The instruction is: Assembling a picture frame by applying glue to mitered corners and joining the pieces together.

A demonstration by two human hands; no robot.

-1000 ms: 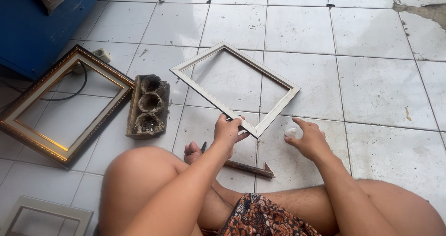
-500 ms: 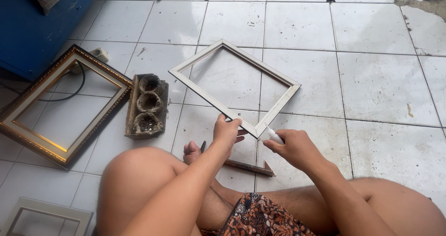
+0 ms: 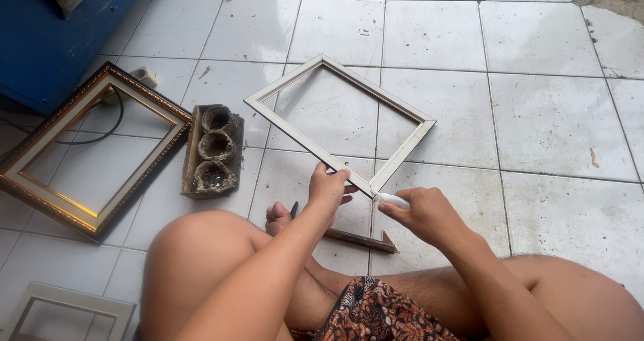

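The person sits on the white tiled floor (image 3: 537, 113) with bare knees drawn up near the camera. The left hand (image 3: 329, 188) grips the near edge of a pale, empty picture frame (image 3: 402, 154), fingers closed around the moulding close to its nearest corner, so the frame sits tilted like a diamond, its far corner pointing away. The right hand (image 3: 424, 213) is just right of that corner, fingers wrapped around a small white tube-like thing (image 3: 392, 199) whose tip touches the frame's corner; what it is exactly I cannot tell. Below the hands, on the floor between the legs, lies a dark, narrow metal tool (image 3: 359, 240) with a pointed end, partly hidden behind the left hand. To the left of the pale frame stands a weathered wooden block (image 3: 211, 153) with three round hollows in it. Further left lies an ornate gold frame (image 3: 87, 146), with a black cable (image 3: 111, 126) running across its far part. A plain grey frame (image 3: 67, 311) shows at the near left corner, and a blue cabinet (image 3: 40, 39) fills the far left
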